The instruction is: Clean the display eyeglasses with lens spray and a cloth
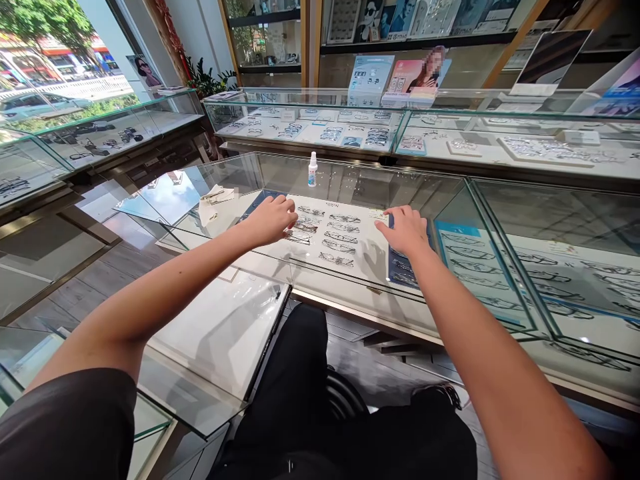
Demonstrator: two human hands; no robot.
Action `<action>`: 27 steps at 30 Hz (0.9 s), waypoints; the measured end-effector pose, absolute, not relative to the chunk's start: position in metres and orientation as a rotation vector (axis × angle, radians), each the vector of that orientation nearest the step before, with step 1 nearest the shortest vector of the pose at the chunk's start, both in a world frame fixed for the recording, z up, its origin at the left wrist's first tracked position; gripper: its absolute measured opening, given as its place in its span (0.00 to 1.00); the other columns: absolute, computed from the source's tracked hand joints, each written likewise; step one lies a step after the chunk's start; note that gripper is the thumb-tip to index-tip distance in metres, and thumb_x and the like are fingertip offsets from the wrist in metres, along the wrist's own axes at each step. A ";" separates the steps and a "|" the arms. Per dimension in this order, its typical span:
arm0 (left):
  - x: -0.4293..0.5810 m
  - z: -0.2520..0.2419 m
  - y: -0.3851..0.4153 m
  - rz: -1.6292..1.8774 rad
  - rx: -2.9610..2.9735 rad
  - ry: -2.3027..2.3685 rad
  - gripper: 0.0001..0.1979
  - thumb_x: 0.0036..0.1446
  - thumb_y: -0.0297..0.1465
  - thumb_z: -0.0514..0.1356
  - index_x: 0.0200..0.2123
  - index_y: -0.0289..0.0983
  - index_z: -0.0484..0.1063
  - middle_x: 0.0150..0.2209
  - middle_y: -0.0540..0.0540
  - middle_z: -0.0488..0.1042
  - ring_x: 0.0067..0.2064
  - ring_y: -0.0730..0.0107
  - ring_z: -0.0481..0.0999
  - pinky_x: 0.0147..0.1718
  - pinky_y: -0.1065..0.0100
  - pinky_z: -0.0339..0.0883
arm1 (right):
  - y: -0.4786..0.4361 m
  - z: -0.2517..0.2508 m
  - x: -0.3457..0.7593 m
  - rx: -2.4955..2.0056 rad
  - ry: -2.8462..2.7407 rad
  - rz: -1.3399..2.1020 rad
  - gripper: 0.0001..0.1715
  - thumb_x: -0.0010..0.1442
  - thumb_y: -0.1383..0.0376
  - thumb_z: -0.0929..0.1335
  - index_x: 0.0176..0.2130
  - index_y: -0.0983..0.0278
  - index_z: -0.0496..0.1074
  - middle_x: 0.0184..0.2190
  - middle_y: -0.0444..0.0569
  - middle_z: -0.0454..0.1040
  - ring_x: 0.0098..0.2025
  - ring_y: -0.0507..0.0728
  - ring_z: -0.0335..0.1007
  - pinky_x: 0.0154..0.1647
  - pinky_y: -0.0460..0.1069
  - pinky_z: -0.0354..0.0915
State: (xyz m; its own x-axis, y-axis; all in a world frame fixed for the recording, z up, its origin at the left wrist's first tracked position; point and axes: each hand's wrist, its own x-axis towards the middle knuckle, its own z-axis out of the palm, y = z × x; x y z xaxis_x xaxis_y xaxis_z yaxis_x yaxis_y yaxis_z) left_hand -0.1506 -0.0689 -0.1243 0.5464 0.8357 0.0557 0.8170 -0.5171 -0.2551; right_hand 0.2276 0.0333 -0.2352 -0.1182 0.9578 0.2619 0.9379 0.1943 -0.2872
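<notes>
Both hands are over the top of a glass display case (235,175). My left hand (271,219) has loosely bent fingers with small gaps between them, and I see nothing held. Under the glass beside it lie rows of eyeglasses (341,237) on a white board. My right hand (407,228), thumb apart from the fingers, is at the board's right side, above a dark blue panel (403,268); it holds nothing visible. Whether either palm touches the glass I cannot tell. A small white spray bottle (313,172) stands upright beyond the hands. A crumpled pale cloth (216,200) lies left of my left hand.
A blue-white sheet (163,195) lies at the case's left end. More eyeglasses (470,260) are on the right. Behind runs another glass counter (300,130) with upright display cards (370,79). An open white panel (215,333) is beside my left knee.
</notes>
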 end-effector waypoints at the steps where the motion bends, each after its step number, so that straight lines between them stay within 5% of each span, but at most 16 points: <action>1: -0.149 -0.119 -0.076 0.080 -2.556 -1.374 0.07 0.62 0.32 0.67 0.41 0.36 0.80 0.53 0.35 0.78 0.56 0.46 0.74 0.51 0.55 0.65 | 0.033 -0.235 0.228 -1.780 -2.094 0.074 0.30 0.69 0.44 0.62 0.59 0.58 0.73 0.64 0.63 0.70 0.64 0.75 0.63 0.64 0.69 0.60; 8: -0.139 -0.110 -0.149 0.515 -3.308 -1.682 0.04 0.53 0.26 0.64 0.28 0.40 0.75 0.27 0.52 0.78 0.30 0.68 0.75 0.30 0.66 0.62 | 0.032 -0.235 0.228 -1.785 -2.105 0.071 0.32 0.69 0.43 0.62 0.60 0.59 0.72 0.64 0.63 0.70 0.64 0.76 0.63 0.64 0.69 0.60; 16: -0.173 -0.212 -0.148 1.078 -3.211 -1.897 0.04 0.45 0.25 0.67 0.26 0.40 0.78 0.27 0.51 0.82 0.30 0.66 0.77 0.29 0.68 0.62 | 0.034 -0.239 0.230 -1.769 -2.091 0.058 0.35 0.69 0.39 0.61 0.59 0.58 0.73 0.62 0.64 0.70 0.63 0.77 0.63 0.62 0.70 0.60; 21: -0.216 -0.250 -0.094 0.866 -3.029 -1.975 0.04 0.44 0.28 0.66 0.27 0.40 0.79 0.30 0.50 0.83 0.34 0.65 0.80 0.30 0.71 0.65 | 0.030 -0.237 0.229 -1.783 -2.087 0.049 0.34 0.69 0.40 0.61 0.59 0.59 0.72 0.63 0.64 0.70 0.64 0.77 0.63 0.63 0.70 0.60; 27: -0.244 -0.272 -0.035 0.406 -3.029 -1.768 0.08 0.55 0.34 0.62 0.30 0.38 0.79 0.29 0.45 0.81 0.29 0.66 0.77 0.28 0.69 0.63 | 0.023 -0.233 0.228 -1.786 -2.088 0.036 0.33 0.69 0.40 0.61 0.58 0.57 0.72 0.62 0.63 0.70 0.61 0.77 0.64 0.61 0.69 0.61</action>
